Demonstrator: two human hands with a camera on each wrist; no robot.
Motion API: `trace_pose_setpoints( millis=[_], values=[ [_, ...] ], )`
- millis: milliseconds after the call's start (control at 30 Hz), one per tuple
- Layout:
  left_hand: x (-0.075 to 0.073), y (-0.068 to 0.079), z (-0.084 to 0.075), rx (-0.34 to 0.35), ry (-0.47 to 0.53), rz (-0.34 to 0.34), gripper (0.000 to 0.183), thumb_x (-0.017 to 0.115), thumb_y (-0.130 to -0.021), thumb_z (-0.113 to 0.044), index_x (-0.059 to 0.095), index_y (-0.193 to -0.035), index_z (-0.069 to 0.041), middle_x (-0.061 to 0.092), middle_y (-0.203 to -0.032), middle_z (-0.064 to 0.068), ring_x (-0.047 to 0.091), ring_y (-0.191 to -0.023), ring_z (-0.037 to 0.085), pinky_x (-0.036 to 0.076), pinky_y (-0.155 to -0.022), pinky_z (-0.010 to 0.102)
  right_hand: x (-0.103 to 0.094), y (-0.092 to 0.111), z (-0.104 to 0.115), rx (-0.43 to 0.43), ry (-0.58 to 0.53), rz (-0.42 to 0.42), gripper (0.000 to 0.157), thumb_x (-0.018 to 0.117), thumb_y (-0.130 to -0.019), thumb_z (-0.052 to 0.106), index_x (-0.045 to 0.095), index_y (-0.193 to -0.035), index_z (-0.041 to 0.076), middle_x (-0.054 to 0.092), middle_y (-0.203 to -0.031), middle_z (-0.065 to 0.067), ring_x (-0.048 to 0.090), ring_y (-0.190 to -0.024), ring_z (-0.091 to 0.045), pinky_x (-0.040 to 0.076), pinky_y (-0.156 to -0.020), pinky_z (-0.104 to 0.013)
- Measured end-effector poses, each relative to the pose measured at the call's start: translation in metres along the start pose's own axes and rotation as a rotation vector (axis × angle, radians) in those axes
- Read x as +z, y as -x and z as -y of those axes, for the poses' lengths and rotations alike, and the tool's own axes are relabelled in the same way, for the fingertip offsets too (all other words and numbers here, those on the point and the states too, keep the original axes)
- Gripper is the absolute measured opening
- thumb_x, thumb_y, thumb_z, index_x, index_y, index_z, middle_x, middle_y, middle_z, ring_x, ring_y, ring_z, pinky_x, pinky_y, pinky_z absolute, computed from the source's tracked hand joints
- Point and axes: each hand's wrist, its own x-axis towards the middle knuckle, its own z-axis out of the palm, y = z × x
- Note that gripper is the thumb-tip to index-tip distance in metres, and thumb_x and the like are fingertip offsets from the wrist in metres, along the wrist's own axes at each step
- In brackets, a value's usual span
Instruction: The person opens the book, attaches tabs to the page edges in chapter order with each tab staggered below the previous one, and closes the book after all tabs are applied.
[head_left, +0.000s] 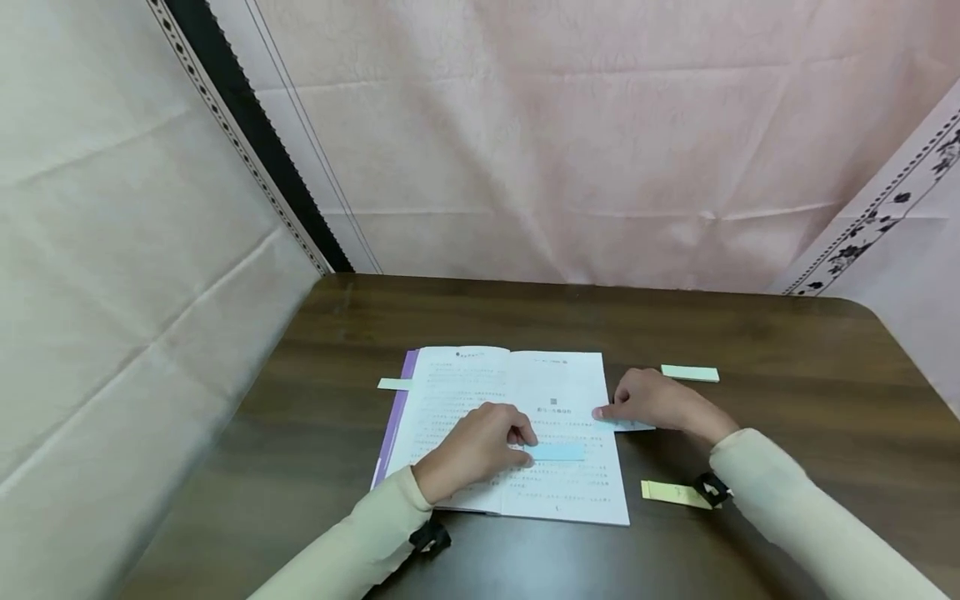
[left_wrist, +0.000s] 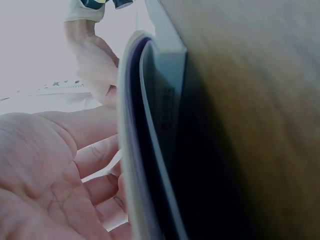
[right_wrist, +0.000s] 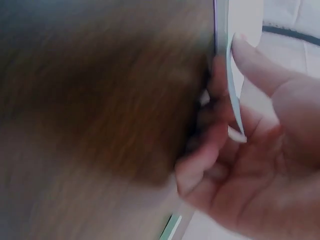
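Note:
An open book with a purple cover edge lies on the table. Over its pages, my left hand bends its thumb and index finger around the left end of a blue sticky note strip. In the left wrist view the book's page edges hide that hand's fingertips. My right hand, at the book's right edge, pinches another blue sticky note strip, which sticks out past the page. Seen from the right wrist, the thumb is on one side of this strip and the fingers on the other.
A pale green sticky note strip lies beyond the right hand, and a yellow one nearer, by the right wrist strap. A pale green tab projects from the book's left edge. Light cloth hangs behind the brown table.

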Motion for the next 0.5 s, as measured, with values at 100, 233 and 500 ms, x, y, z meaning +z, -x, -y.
trace_pose_setpoints(
  millis=[100, 233, 500],
  values=[
    [-0.001, -0.002, 0.001, 0.01, 0.012, -0.002, 0.013, 0.09, -0.084, -0.01, 0.081, -0.091, -0.013, 0.068, -0.086, -0.01, 0.056, -0.074, 0.005, 0.048, -0.072, 0.023, -0.006, 0.006, -0.002, -0.068, -0.008, -0.056, 0.039, 0.071, -0.102, 0.037, 0.063, -0.075, 0.011, 0.043, -0.063, 0.003, 0.038, -0.057, -0.013, 0.033, -0.055, -0.029],
    [-0.002, -0.001, 0.002, 0.014, 0.02, 0.01, 0.013, 0.09, -0.083, -0.01, 0.081, -0.091, -0.012, 0.068, -0.084, -0.01, 0.055, -0.073, 0.005, 0.048, -0.071, 0.023, 0.009, 0.024, 0.019, -0.182, 0.084, -0.25, 0.017, 0.074, -0.101, 0.025, 0.073, -0.099, 0.008, 0.062, -0.088, -0.001, 0.056, -0.077, -0.017, 0.05, -0.066, -0.034],
    [-0.002, -0.001, 0.002, 0.036, 0.033, -0.004, 0.013, 0.091, -0.083, -0.01, 0.08, -0.089, -0.014, 0.069, -0.081, -0.011, 0.056, -0.072, 0.003, 0.048, -0.071, 0.023, 0.062, 0.04, 0.075, -0.437, 0.354, -0.286, 0.024, 0.088, -0.086, 0.013, 0.076, -0.105, 0.007, 0.065, -0.098, -0.001, 0.064, -0.086, -0.015, 0.056, -0.07, -0.03]
  ],
)
